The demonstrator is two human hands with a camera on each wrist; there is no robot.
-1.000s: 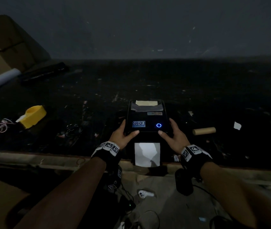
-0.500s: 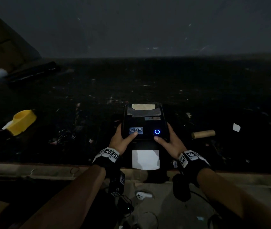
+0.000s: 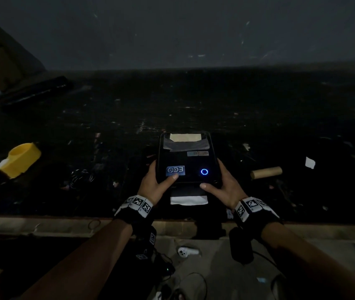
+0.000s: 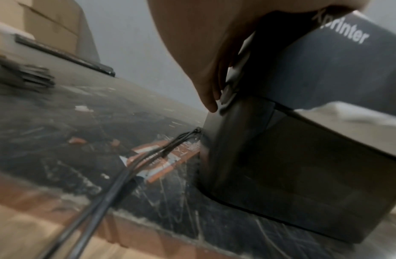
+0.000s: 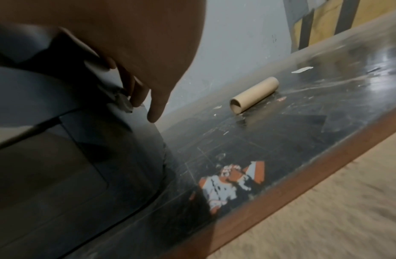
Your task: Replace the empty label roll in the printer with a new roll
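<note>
In the head view, a black printer (image 3: 188, 158) is seen standing near the front edge of the dark desk (image 3: 107, 118), about midway along it. It is held from both sides: the left hand (image 3: 153, 187) is curled round its left side with the thumb laid on the lid, and the right hand (image 3: 224, 187) is curled round its right side with the thumb at the lid's front edge. A white label strip (image 3: 189, 200) is seen coming out at the printer's front. An empty cardboard core (image 3: 266, 172) lies on the desk to the printer's right, well apart from it, and a yellow object (image 3: 21, 159) is placed toward the left edge.

In the left wrist view, fingers (image 4: 209, 98) are pressed against the printer (image 4: 303, 166) at the seam below its lid, and black cables (image 4: 117, 177) are seen beside it.

In the right wrist view, fingertips (image 5: 139, 94) are set on a small latch at the printer's (image 5: 70, 166) side, and the cardboard core (image 5: 254, 94) lies farther back on the desk (image 5: 281, 140).
</note>
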